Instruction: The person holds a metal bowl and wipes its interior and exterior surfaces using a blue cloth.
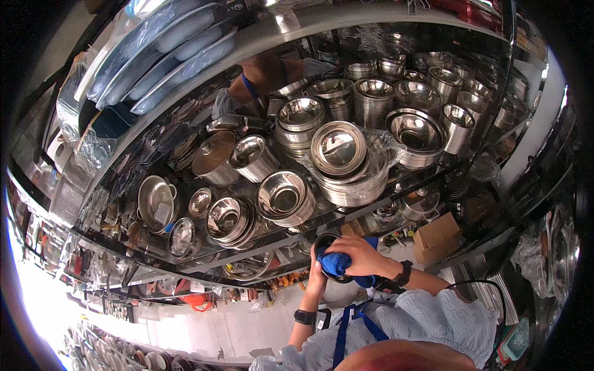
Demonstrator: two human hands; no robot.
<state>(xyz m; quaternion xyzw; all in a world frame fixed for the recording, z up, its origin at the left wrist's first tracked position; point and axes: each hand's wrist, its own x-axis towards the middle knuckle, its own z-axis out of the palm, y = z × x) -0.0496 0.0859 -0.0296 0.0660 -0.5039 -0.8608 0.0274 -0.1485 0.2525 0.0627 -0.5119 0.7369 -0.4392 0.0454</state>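
Observation:
Near the front edge of a dark shelf, my left hand [316,273] grips the side of a round metal bowl [325,241]. My right hand [364,256] holds a bunched blue cloth [335,263] against the bowl's inside, and part of the cloth hangs below that hand. Just beyond the hands stand a stack of steel bowls [284,197] and a stack of steel plates [355,190] partly wrapped in clear plastic. The bowl's underside is hidden.
Steel cups [373,102], a lidded pot [213,157] and a two-handled colander [156,204] crowd the shelf. Its front edge [385,204] runs close to my hands. Plastic-wrapped trays [171,55] stand at upper left. A cardboard box [436,236] sits lower right.

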